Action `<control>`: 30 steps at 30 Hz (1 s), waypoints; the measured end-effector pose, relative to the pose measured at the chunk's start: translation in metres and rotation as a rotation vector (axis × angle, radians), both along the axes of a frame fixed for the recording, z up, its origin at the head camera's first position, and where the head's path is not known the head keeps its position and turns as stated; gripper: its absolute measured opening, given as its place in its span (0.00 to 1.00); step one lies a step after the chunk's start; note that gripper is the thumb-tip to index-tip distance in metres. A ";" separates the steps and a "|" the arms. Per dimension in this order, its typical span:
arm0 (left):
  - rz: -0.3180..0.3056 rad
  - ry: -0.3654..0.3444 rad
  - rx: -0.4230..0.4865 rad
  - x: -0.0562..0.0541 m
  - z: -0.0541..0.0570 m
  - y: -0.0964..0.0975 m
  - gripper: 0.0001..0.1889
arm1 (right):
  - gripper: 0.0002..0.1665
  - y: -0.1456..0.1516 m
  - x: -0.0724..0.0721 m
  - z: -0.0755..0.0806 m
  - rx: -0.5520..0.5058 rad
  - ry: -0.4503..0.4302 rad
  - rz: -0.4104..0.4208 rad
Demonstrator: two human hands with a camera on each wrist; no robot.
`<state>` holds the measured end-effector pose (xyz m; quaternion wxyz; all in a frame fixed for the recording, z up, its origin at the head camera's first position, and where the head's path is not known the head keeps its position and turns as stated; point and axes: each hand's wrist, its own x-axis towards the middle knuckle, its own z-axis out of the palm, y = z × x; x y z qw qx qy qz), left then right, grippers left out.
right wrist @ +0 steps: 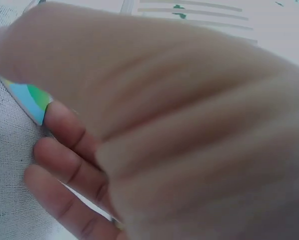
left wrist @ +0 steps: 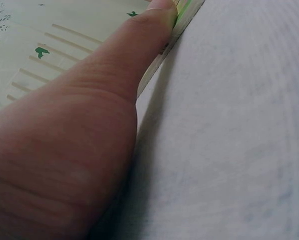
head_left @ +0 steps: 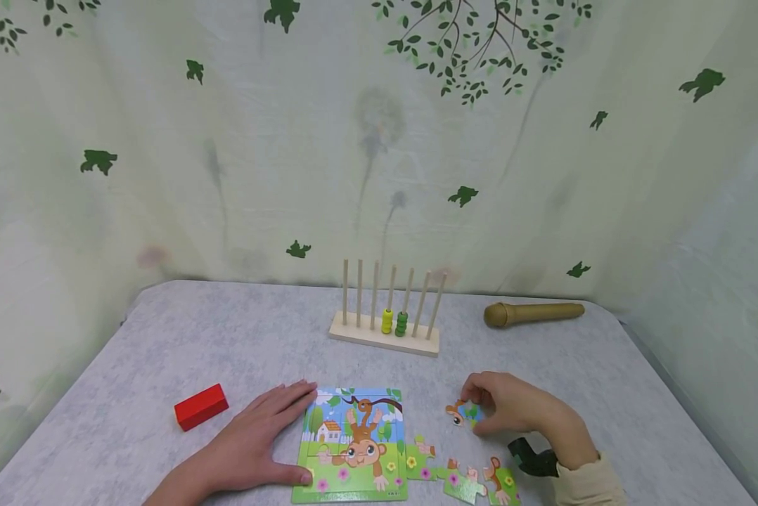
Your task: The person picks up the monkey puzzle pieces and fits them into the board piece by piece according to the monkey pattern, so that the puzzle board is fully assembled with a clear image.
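A square monkey jigsaw puzzle (head_left: pixel 354 446) lies on the table in front of me in the head view. My left hand (head_left: pixel 259 436) rests along its left side, fingers stretched to the top left corner and thumb on the lower left corner. In the left wrist view the thumb (left wrist: pixel 134 45) presses on the board's edge. Right of the puzzle, my right hand (head_left: pixel 518 404) pinches a loose puzzle piece (head_left: pixel 458 413) showing a brown animal's eye and some green. Part of that piece (right wrist: pixel 32 102) shows in the right wrist view, between thumb and fingers.
Loose puzzle pieces lie right of the board: a green one (head_left: pixel 420 460), another (head_left: pixel 463 485) and one with a brown curl (head_left: pixel 502 481). A red block (head_left: pixel 202 407) lies at left. Behind stand a wooden peg rack (head_left: pixel 384 337) with beads and a brown toy microphone (head_left: pixel 534 313).
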<state>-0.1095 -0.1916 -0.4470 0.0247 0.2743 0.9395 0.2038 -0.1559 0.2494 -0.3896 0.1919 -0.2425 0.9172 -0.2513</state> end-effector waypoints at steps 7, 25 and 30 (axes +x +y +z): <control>0.002 -0.005 0.000 0.000 0.000 0.000 0.59 | 0.19 -0.004 -0.001 0.002 0.044 0.042 0.001; -0.002 0.009 0.010 0.000 -0.001 -0.001 0.59 | 0.20 -0.010 -0.002 0.005 0.010 0.171 0.033; -0.003 0.017 0.007 0.000 -0.001 0.000 0.59 | 0.19 -0.016 -0.001 0.004 0.002 0.216 0.054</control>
